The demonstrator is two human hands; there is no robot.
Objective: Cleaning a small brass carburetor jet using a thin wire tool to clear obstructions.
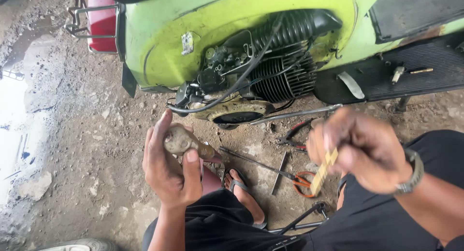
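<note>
Down over the dirt floor, the left hand [169, 171] was closed around a grimy, rounded metal part [180, 140], thumb pressed on its near side and fingers wrapped behind, so that the part's brownish tapered end pointed to the right and a little downward. The right hand [360, 149], blurred by motion, was pinched shut on a thin pale-yellow stick [324, 171] whose long axis ran steeply from the fingers down and leftward. The stick's lower tip hung well apart from the metal part, which lay to the left of it and slightly higher, its tapered end turned toward the right hand. Between the two hands on the ground lay a long screwdriver [256, 163] and red-handled pliers [295, 137], and a sandalled foot [244, 193] rested below them. Behind stood the green scooter body [164, 43] with its finned engine [285, 74] exposed, nearer the left hand than the right.
</note>
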